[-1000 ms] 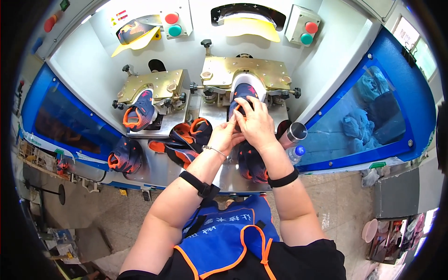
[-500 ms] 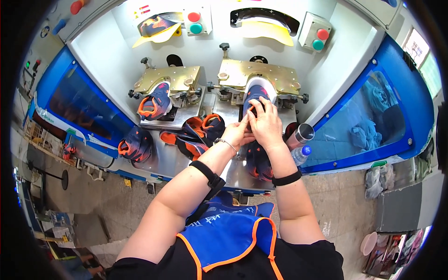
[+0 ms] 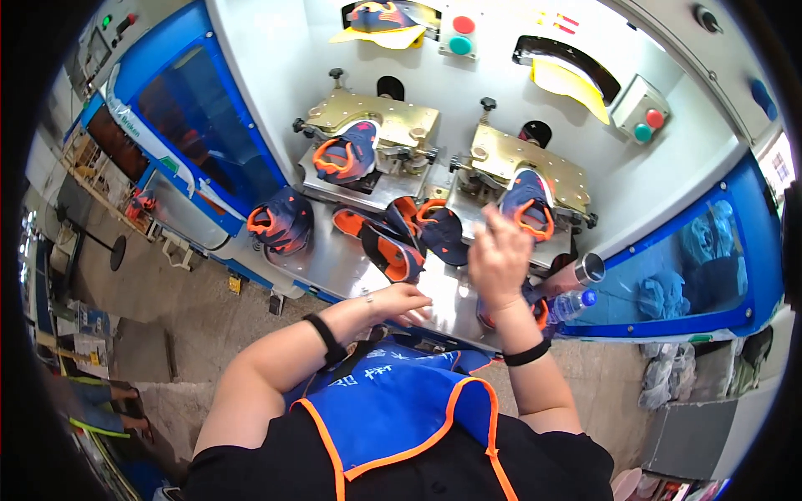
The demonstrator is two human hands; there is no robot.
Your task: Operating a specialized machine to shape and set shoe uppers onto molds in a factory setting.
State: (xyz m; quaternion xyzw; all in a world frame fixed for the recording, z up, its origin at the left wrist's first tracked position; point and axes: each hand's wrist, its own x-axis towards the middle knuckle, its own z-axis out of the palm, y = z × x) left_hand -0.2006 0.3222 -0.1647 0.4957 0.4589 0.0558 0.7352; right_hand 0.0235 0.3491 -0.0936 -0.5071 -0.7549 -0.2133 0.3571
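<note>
My right hand [image 3: 501, 259] is raised, its fingers stretched out and slightly blurred, just beside a navy and orange sneaker [image 3: 528, 204]. That sneaker sits toe-in at the right brass-coloured clamp fixture [image 3: 510, 159]. Lower and to the left, my left hand [image 3: 404, 302] hovers over the metal ledge, fingers loosely extended, holding nothing. A second sneaker [image 3: 347, 154] is set in the left clamp fixture [image 3: 368, 113]. Navy and orange shoe pieces [image 3: 393, 250] lie between the fixtures and my left hand. Another sneaker [image 3: 539, 305] is partly hidden behind my right wrist.
One more sneaker [image 3: 284, 221] stands at the ledge's left end. A tumbler [image 3: 568, 280] and a clear bottle with a blue cap [image 3: 571, 306] stand at the right. Button boxes [image 3: 642, 115] are on the back wall, and blue window panels [image 3: 660, 271] flank the machine.
My hands have come off the sneaker at the right fixture and moved apart; the left drew back toward me. The view has shifted, so the machine appears farther right and tilted.
</note>
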